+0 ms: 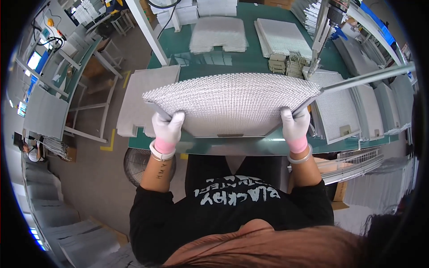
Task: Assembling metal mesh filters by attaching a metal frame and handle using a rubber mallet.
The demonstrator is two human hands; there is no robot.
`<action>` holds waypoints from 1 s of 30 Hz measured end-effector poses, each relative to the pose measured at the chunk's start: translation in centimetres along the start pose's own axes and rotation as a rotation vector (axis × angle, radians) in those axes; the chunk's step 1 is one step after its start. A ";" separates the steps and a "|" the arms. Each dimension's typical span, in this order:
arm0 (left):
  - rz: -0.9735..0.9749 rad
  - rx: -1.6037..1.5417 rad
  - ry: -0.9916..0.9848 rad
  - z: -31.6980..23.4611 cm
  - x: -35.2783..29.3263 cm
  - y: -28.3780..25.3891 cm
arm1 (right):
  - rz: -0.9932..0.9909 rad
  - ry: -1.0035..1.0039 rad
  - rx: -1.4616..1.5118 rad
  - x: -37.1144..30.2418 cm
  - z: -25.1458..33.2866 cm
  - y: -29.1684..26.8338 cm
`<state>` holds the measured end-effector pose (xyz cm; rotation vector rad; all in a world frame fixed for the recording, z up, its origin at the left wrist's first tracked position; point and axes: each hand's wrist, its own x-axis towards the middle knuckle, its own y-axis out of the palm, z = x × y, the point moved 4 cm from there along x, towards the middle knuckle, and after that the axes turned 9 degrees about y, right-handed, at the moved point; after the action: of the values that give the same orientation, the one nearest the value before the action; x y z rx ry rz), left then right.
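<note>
A silver metal mesh filter panel (237,96) with grey edge strips is held tilted over the near edge of the green table (250,146). My left hand (167,127), in a white glove with a pink cuff, is closed on the panel's left edge, thumb on the near face. Gripping the right edge the same way is my gloved right hand (295,125). A small tan patch shows low on the panel. The fingers behind it are hidden.
Stacked pale sheets (134,107) lie to the left, with notched sheets (219,33) and mesh sheets (283,35) farther back. Small beige pieces (286,64) sit before these. Finished-looking panels (337,109) lean rightward beneath a metal bar (368,77). A round fan (136,164) stands below left.
</note>
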<state>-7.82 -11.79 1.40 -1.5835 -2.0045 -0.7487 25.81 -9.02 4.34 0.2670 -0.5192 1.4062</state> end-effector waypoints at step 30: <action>0.415 -0.324 0.256 -7.1 0.6 1.7 | 0.201 -0.211 0.395 0.4 4.5 -2.1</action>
<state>-6.10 -15.87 7.26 -1.8907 -1.3615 -1.0773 27.02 -11.10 8.65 0.7032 -0.4452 1.6836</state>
